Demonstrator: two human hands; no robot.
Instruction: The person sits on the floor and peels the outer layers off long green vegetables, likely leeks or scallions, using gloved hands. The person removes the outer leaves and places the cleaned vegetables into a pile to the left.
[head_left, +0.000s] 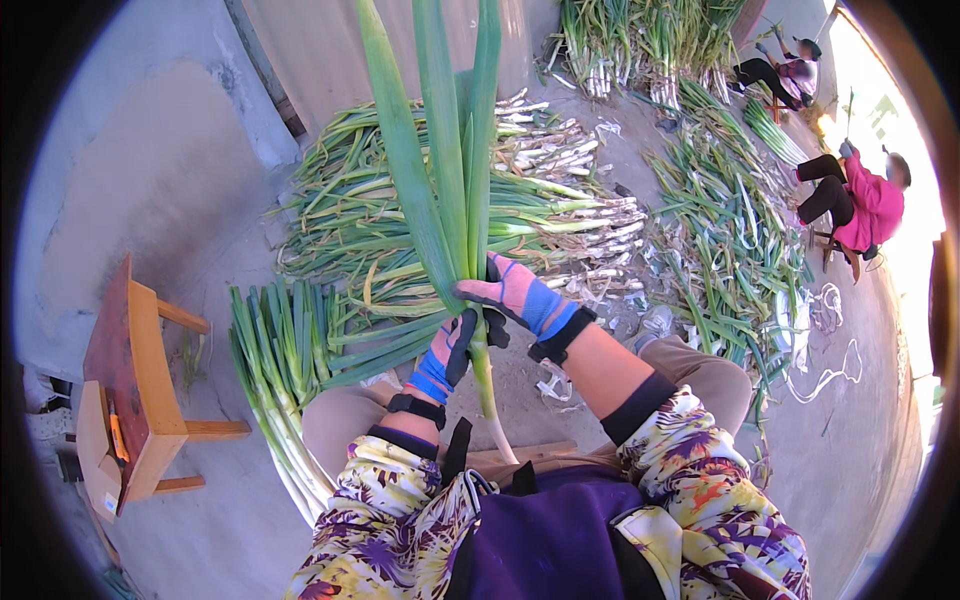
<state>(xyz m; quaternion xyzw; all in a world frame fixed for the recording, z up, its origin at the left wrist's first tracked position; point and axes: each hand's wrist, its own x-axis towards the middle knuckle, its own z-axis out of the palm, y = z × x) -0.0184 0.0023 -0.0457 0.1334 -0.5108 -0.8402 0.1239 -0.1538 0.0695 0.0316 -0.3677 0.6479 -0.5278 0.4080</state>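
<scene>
A single large green onion (487, 382) stands almost upright in front of me, its white root end low near my lap and its broad leaves fanning upward. Wrapped around its stem is my left hand (454, 349), in a pink, blue and dark glove. Just above, my right hand (517, 292), gloved alike, grips the stalk where the leaves split apart, thumb across the front. The two hands nearly touch, and part of the stem is hidden behind their fingers. Beside my left knee lies a bundle of cleaner green onions (281, 375) with pale stems.
Soil-covered green onions (465, 202) lie heaped ahead. Stripped leaves (727, 247) litter the floor at right, near white twine (832, 382). At left stands a wooden stool (150, 375) bearing an orange-handled cutter (117, 431). Two people sit at far right; more onions (645, 45) stand behind.
</scene>
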